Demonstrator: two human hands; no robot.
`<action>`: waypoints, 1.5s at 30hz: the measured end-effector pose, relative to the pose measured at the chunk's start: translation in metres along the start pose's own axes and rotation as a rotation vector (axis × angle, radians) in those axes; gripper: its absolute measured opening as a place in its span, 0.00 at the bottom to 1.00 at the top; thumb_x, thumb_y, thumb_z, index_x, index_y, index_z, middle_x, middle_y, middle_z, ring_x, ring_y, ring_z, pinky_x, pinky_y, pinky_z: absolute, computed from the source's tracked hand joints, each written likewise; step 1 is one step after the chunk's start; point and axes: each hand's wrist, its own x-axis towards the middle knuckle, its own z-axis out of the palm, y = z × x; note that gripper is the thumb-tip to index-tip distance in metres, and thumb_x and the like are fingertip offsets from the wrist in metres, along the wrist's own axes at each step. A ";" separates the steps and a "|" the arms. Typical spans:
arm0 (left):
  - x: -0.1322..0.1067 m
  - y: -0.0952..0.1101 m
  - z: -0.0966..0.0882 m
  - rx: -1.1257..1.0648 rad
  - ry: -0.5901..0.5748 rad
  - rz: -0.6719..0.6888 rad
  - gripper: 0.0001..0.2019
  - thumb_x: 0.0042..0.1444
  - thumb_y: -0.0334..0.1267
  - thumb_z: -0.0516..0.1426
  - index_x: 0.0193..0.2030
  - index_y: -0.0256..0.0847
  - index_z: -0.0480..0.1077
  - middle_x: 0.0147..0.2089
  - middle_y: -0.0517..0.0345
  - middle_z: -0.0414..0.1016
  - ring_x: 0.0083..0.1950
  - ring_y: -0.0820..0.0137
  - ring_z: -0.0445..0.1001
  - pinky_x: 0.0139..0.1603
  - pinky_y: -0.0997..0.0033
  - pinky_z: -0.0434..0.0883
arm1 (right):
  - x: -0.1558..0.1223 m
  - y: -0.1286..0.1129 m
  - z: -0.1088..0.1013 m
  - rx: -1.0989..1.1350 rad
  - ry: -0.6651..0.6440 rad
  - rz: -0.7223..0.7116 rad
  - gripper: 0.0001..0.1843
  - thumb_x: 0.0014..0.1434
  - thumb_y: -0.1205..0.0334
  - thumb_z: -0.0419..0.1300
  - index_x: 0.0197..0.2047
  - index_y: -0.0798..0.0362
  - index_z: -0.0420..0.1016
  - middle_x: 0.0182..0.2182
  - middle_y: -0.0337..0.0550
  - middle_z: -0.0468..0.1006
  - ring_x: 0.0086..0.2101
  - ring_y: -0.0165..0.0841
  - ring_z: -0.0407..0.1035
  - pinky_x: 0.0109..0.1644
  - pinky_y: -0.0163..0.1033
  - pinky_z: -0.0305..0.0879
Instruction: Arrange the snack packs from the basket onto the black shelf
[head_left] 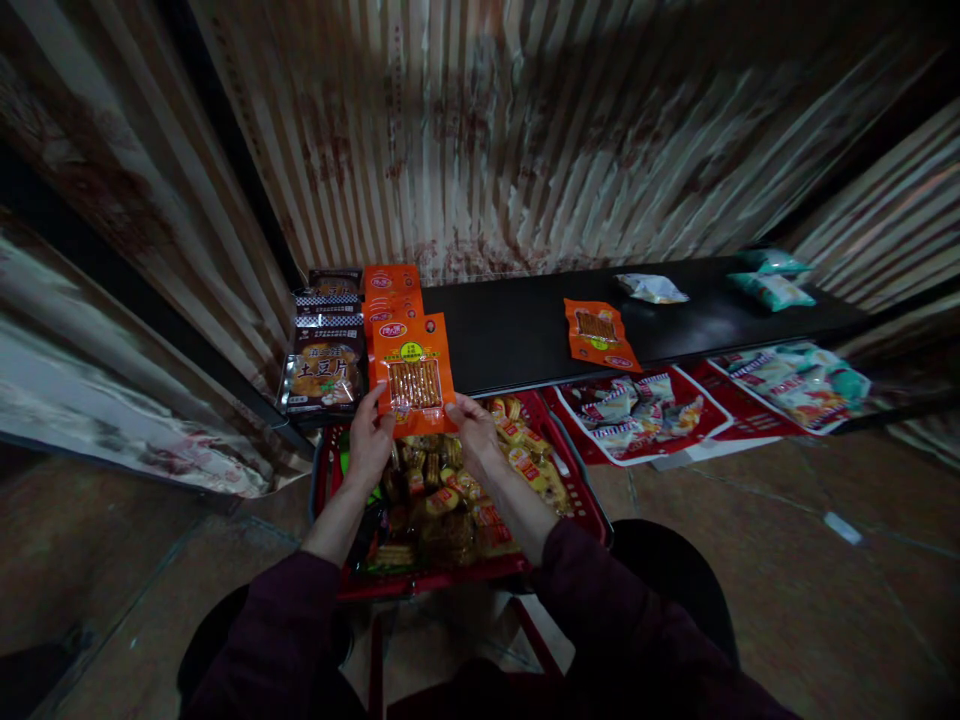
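Observation:
Both hands hold one orange snack packet [412, 375] by its lower corners, at the front edge of a black shelf [495, 340]. My left hand [371, 440] pinches the lower left corner, and my right hand [476, 435] grips the lower right. The packet's printed front, with a clear window onto stick-like snacks, faces me. Right behind it stand more orange packets [392, 285] in a row. To their left is a row of dark potato-chip packets [325, 368]. Below my hands sits a red basket [450, 572] filled with small wrapped snacks [442, 500].
Another orange packet [600, 335] lies on the shelf, with a white packet [651, 288] and teal packets [772, 290] farther right. Under the shelf hang red-and-white printed bags [637, 410]. A pleated curtain [525, 150] closes the back, and a dark post [225, 130] rises at the left.

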 end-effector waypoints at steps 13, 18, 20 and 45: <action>0.036 0.005 -0.005 0.620 -0.002 0.386 0.21 0.52 0.28 0.50 0.54 0.35 0.70 0.60 0.45 0.66 0.63 0.63 0.64 0.65 0.58 0.59 | 0.039 -0.012 0.024 -0.052 -0.063 -0.057 0.13 0.41 0.59 0.63 0.33 0.53 0.76 0.26 0.36 0.80 0.27 0.31 0.72 0.37 0.38 0.67; 0.047 0.004 -0.007 0.662 0.012 0.417 0.23 0.53 0.27 0.50 0.55 0.36 0.69 0.62 0.46 0.66 0.62 0.63 0.65 0.66 0.60 0.58 | 0.050 -0.009 0.031 -0.086 -0.093 -0.081 0.14 0.42 0.60 0.61 0.35 0.54 0.76 0.28 0.38 0.81 0.29 0.33 0.73 0.40 0.40 0.69; 0.050 0.002 -0.007 0.676 0.023 0.419 0.22 0.53 0.27 0.50 0.55 0.36 0.69 0.61 0.46 0.66 0.61 0.63 0.66 0.66 0.60 0.59 | 0.053 -0.006 0.033 -0.097 -0.100 -0.083 0.14 0.43 0.60 0.61 0.36 0.54 0.76 0.29 0.38 0.81 0.29 0.33 0.73 0.40 0.40 0.69; 0.050 -0.015 0.000 0.815 -0.030 0.521 0.18 0.59 0.30 0.47 0.52 0.34 0.70 0.66 0.43 0.59 0.65 0.60 0.62 0.65 0.57 0.61 | 0.080 0.021 0.021 -0.299 -0.025 -0.228 0.13 0.46 0.57 0.57 0.35 0.53 0.74 0.31 0.40 0.81 0.32 0.34 0.73 0.45 0.42 0.69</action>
